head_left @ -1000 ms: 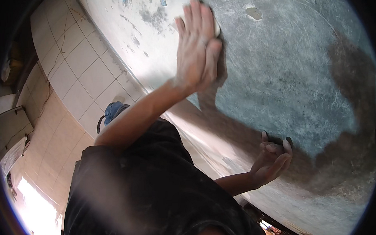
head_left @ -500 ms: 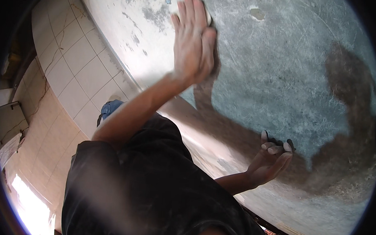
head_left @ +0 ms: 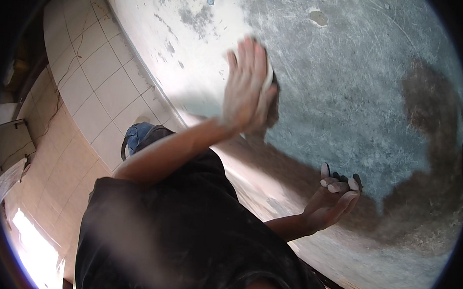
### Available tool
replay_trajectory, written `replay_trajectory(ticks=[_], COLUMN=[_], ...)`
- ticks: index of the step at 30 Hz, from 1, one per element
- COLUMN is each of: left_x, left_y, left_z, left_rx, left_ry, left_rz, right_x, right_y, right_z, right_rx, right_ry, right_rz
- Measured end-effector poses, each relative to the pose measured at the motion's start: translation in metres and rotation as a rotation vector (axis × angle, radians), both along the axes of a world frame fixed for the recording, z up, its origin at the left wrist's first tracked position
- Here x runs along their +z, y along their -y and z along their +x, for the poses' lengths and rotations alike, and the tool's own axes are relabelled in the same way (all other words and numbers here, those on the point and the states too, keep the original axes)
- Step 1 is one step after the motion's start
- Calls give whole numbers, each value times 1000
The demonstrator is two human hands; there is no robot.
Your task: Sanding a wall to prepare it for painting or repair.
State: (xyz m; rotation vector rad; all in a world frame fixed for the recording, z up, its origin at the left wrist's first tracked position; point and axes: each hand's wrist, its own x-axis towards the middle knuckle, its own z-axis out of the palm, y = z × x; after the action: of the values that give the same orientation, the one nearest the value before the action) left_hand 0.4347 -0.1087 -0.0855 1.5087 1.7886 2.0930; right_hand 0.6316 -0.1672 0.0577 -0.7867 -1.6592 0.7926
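Note:
My left hand (head_left: 246, 89) presses flat against a grey-blue plastered wall (head_left: 356, 82), fingers together and blurred by motion. A thin pale sanding pad (head_left: 268, 75) shows at the hand's right edge, held under the palm. My right hand (head_left: 334, 199) is lower on the wall, palm turned toward me, with its fingertips resting on the surface and nothing in it. Both hands look dusted with white. My dark shirt fills the lower middle of the view.
The wall has white patches (head_left: 183, 56) on its left part and darker brownish areas (head_left: 431, 116) at the right. A pale tiled floor (head_left: 85, 88) lies at the left, with my blue shoe (head_left: 137, 136) on it and a bright sunlit spot at the lower left.
My left hand has slid down the wall toward my body with the pad under it. My right hand has stayed in place.

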Motion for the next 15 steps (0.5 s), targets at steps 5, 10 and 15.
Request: replay_trajectory(ticks=[5, 10, 15], left_x=[6, 26, -13], left_y=[-9, -18, 10], left_z=[-18, -40, 13], left_rx=[-3, 111, -41], left_ry=[-74, 12, -15], left_rz=[12, 97, 21], right_x=[2, -2, -4], right_y=[2, 0, -1], right_z=[1, 1, -2], right_rx=[-3, -133, -118], right_ry=[-12, 22, 6], right_rz=[2, 50, 63])
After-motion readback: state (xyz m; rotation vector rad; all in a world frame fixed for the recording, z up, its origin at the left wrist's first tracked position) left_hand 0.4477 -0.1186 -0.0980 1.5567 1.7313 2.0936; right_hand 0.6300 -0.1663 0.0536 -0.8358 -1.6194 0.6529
